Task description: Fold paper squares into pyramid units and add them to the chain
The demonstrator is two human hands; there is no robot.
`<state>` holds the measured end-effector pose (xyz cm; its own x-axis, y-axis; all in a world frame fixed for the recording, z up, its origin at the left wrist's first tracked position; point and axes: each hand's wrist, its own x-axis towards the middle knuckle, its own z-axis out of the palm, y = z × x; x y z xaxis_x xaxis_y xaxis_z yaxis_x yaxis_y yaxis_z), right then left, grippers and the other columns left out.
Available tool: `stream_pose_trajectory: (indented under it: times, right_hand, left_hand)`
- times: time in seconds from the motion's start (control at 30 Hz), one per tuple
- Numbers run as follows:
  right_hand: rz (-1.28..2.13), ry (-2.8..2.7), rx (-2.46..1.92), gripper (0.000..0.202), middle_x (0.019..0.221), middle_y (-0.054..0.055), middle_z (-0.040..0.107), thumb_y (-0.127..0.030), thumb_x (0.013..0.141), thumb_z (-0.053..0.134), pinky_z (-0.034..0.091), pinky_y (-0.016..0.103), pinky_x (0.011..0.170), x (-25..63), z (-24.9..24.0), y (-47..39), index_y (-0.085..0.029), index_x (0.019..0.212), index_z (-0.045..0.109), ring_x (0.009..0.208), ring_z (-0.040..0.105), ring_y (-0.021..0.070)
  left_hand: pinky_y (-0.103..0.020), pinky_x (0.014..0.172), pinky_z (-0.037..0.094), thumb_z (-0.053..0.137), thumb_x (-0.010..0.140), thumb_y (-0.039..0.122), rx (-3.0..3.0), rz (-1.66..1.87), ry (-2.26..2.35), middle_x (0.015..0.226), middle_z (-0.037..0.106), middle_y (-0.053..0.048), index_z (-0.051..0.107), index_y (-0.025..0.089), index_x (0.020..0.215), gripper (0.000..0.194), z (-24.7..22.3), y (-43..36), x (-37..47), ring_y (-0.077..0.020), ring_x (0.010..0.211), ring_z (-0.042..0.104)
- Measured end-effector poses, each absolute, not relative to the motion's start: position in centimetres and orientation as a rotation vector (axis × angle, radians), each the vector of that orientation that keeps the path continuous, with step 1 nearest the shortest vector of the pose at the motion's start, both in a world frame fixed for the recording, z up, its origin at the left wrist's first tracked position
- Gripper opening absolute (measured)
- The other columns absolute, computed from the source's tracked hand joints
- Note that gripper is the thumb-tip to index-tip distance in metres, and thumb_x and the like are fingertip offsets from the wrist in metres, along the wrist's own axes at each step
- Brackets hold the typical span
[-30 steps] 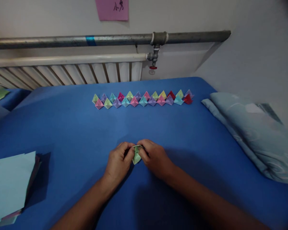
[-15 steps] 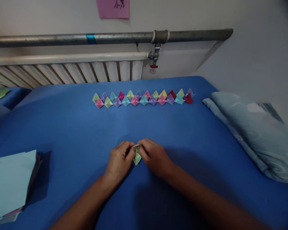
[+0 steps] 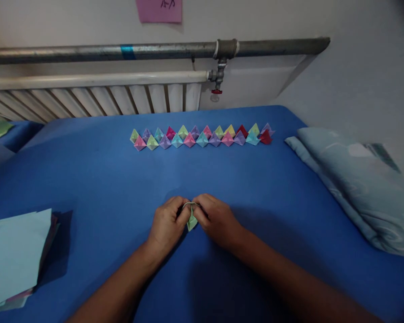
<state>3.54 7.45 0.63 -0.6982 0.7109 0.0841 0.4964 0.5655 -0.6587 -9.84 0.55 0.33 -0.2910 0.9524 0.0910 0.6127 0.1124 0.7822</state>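
A small folded piece of light green paper [image 3: 191,220] is pinched between both hands, above the blue surface in the lower middle of the view. My left hand [image 3: 166,223] grips its left side with thumb and fingers. On the opposite side, my right hand [image 3: 218,220] is closed on it in the same way. The paper's upper edge arches between the thumbs and a pointed end hangs toward me. Fingers cover much of its sides. Farther off stand two rows of folded paper boats [image 3: 189,140] in several colours.
A stack of coloured paper sheets [image 3: 13,255] lies at the left on the blue-covered surface [image 3: 104,179]. At the right is a folded pale blue-green blanket [image 3: 353,179]. Behind the surface are a white radiator [image 3: 121,99], a metal pipe [image 3: 171,50] and a red-handled valve [image 3: 216,91].
Both hands keep their grip on the green paper, whose upper edge now looks a little thinner and more arched. The camera view has shifted slightly.
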Motion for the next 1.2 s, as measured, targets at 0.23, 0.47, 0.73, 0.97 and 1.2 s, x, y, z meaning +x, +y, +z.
stream_pose_trajectory:
  times: [0.23,0.47,0.73,0.97,1.2]
  right_hand:
    - [0.827,-2.491,-1.065,0.014,0.071,0.001,0.058,-0.018,0.088,0.048,0.034,0.025,0.062,3.7,0.5,8.0,-0.018,0.075,0.055,0.066,0.051,0.0121]
    - [0.636,-2.604,-1.159,0.011,0.071,0.001,0.058,-0.019,0.085,0.049,0.032,0.026,0.06,3.6,0.9,8.2,-0.019,0.075,0.055,0.064,0.05,0.0134]
    - [0.93,-2.358,-1.124,0.009,0.081,0.002,0.06,-0.014,0.081,0.05,0.042,0.025,0.066,5.7,1.4,8.9,-0.019,0.084,0.056,0.07,0.055,0.0125]
    - [0.912,-2.278,-1.135,0.012,0.09,0.003,0.063,-0.014,0.074,0.058,0.043,0.03,0.078,5.4,1.0,9.1,-0.02,0.084,0.057,0.084,0.057,0.0164]
    - [0.73,-2.354,-1.198,0.023,0.122,0.008,0.061,-0.02,0.072,0.063,0.035,0.043,0.093,4.3,0.3,8.7,-0.022,0.095,0.062,0.116,0.049,0.0281]
  left_hand:
    - [-0.024,0.061,0.045,0.052,0.085,0.028,1.413,1.03,1.866,0.076,0.067,-0.001,0.067,0.02,0.087,0.016,0.3,0.7,-10.5,-0.013,0.066,0.06]
    - [-0.026,0.061,0.045,0.05,0.082,0.021,1.488,0.979,1.975,0.071,0.062,0.0,0.061,0.02,0.082,0.011,0.6,0.4,-11.1,-0.0123,0.061,0.055]
    - [-0.026,0.062,0.044,0.048,0.079,0.017,1.599,0.937,1.932,0.077,0.061,0.0,0.062,0.021,0.082,0.014,1.5,-0.1,-12.0,-0.0118,0.062,0.055]
    - [-0.028,0.06,0.044,0.053,0.084,0.028,1.473,0.923,2.007,0.075,0.06,0.0,0.061,0.02,0.081,0.012,1.0,0.1,-11.5,-0.0127,0.062,0.055]
    - [-0.039,0.084,0.047,0.061,0.082,0.027,1.702,0.864,2.092,0.092,0.063,-0.005,0.06,0.021,0.09,0.01,0.2,0.6,-10.9,-0.0215,0.091,0.057]
